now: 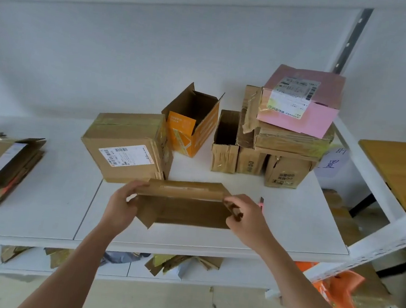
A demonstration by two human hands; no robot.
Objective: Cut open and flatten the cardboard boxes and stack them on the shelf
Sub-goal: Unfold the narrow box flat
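Scanning from your left, you have a stack of flattened boxes (0, 168) already lying on the shelf (63, 214) at its far left end, so part of the job looks done. How many sheets are in that pile is hard to count from here.

Next along stands a sealed brown box (127, 145) with a white label on its front. Its tape looks intact, so it still needs cutting open.

Just in front of it, at the shelf's near edge, is the piece you are working on: a brown box (183, 202) that is opened up and partly collapsed, with one flap folded toward you. Your left hand (123, 203) grips its left end, fingers curled over the top edge. Your right hand (245, 217) pinches the right end, thumb and fingers closed on a side flap. My read is that you are midway through pressing this one flat; it is not yet on the pile.

Right beside your right hand, a small pink-and-dark object (261, 202) pokes out on the shelf, probably the cutter, though most of it is hidden.

Behind, an orange box (192, 127) stands open and unflattened. Further right is a cluster of small brown boxes (252, 157), some open at the top, with a taped flat carton (289, 141) across them and a pink box (304, 102) on top. All of these still look to be waiting.

Roughly, then, you have more boxes left standing than flattened ones you can clearly count.
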